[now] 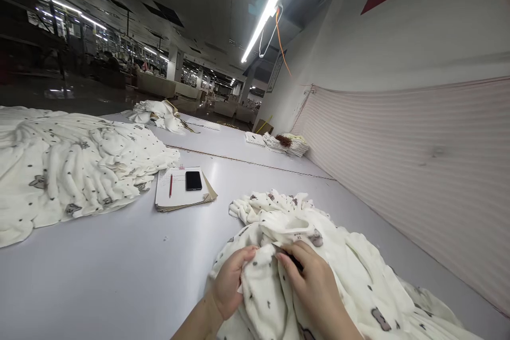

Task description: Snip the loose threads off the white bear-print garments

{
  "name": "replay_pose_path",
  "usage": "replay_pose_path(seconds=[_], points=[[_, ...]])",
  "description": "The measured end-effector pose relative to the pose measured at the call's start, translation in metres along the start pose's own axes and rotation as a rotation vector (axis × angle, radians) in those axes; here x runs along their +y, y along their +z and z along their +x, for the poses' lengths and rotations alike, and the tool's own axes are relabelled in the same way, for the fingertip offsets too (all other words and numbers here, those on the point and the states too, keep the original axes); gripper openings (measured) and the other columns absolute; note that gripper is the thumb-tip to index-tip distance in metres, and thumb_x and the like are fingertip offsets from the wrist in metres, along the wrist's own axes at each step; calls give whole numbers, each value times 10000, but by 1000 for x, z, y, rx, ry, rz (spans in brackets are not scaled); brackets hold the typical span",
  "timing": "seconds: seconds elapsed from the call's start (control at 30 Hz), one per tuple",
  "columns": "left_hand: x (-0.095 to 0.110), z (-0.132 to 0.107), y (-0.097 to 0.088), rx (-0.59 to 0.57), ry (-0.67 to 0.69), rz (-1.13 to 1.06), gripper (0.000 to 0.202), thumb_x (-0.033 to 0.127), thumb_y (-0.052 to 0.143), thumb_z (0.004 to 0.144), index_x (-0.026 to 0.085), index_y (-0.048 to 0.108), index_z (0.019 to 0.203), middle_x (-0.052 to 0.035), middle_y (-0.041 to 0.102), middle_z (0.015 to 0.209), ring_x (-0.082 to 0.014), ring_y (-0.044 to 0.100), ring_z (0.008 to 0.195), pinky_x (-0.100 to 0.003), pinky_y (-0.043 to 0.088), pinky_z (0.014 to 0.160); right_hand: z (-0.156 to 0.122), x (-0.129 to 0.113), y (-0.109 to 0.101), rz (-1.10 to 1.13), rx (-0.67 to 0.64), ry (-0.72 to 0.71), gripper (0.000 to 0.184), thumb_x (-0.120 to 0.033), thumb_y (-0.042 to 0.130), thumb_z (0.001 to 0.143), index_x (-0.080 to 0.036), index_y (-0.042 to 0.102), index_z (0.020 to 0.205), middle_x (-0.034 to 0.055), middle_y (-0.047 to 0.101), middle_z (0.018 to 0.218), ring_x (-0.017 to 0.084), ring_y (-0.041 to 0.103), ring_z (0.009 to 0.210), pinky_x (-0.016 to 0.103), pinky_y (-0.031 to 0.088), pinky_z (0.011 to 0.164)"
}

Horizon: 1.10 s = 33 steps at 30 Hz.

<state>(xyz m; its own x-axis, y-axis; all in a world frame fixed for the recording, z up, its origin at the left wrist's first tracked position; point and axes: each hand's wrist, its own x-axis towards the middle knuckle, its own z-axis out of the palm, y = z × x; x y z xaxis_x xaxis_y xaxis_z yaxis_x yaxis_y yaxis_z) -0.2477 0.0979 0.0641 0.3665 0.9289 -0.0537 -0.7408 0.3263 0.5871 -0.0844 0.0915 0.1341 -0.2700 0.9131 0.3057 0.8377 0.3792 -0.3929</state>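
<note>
A white fleece garment (342,271) with small dark prints lies bunched on the grey table (119,265) in front of me. An "XL" size tag shows near its collar. My left hand (231,281) is closed on a fold of the garment at its left side. My right hand (314,287) presses on the fabric just beside it, fingers curled and pinching the cloth near a dark spot.
A large heap of the same white fabric (67,170) covers the table's left. A stack of papers (181,191) carries a black phone (193,180) and a red pen (171,185). Farther back lie another fabric pile (157,113) and stacked bundles (285,143). A striped pink wall covering (418,170) runs along the right.
</note>
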Motion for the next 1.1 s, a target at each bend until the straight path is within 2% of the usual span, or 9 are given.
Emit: replay_pose_path(seconds=[0.13,0.27,0.37,0.5,0.63,0.77,0.87,1.0,1.1], points=[[2,-6,3,2,12,54,243,258,486,848,135,669,951,-40,684,791,-210,626,838,-263,452,688,-2,4,-4,33,-26,-27,193,-379,492,911,-267,636,973,1,657,927,183,637,847,269,494,704],[3,-13,7,-12,58,157,290,250,494,846,139,675,1043,-58,709,933,-223,617,890,-282,453,755,-12,-1,-4,-220,54,-170,236,-359,449,920,-262,603,1071,25,652,948,195,655,709,293,497,575],[2,-16,12,-17,122,244,310,253,478,851,158,688,1059,-56,703,1031,-252,580,1032,-312,429,883,-15,-4,-3,-348,127,-231,246,-350,405,933,-266,618,1024,25,658,900,205,652,645,313,486,536],[-3,-17,13,-47,169,307,332,241,452,861,152,692,1072,-63,690,1090,-274,554,1087,-352,424,916,-16,-3,-7,-177,108,-165,227,-377,413,940,-282,617,966,5,658,891,169,652,653,270,491,543],[-11,-16,14,-6,187,334,349,254,450,859,168,682,1105,-59,668,1153,-273,544,1121,-370,411,963,-13,-4,-12,-12,101,-102,362,-373,529,877,-291,505,1229,39,635,1041,204,635,809,282,486,612],[-8,-22,26,95,199,529,358,262,513,831,199,662,1150,-50,626,1234,-279,482,1209,-373,367,1026,6,0,-9,314,-15,-45,224,-403,503,883,-214,621,860,27,637,813,200,594,768,277,456,674],[-10,-29,41,159,335,802,326,232,539,821,230,680,1115,-46,650,1179,-261,503,1178,-368,337,1054,13,12,-9,511,89,145,327,-510,530,836,-192,590,788,-5,582,640,180,553,649,255,434,611],[-38,-16,69,199,628,976,296,193,505,838,187,688,1071,-92,672,1037,-249,561,1051,-373,398,993,-1,28,-33,390,272,279,390,-587,532,798,-204,567,730,-19,568,591,165,520,586,242,399,562],[-69,7,92,25,749,1079,333,130,529,811,206,661,1108,-96,669,1003,-259,572,989,-385,436,933,-14,24,-56,258,264,307,409,-597,503,819,-219,543,670,-22,571,590,156,515,559,230,379,517]])
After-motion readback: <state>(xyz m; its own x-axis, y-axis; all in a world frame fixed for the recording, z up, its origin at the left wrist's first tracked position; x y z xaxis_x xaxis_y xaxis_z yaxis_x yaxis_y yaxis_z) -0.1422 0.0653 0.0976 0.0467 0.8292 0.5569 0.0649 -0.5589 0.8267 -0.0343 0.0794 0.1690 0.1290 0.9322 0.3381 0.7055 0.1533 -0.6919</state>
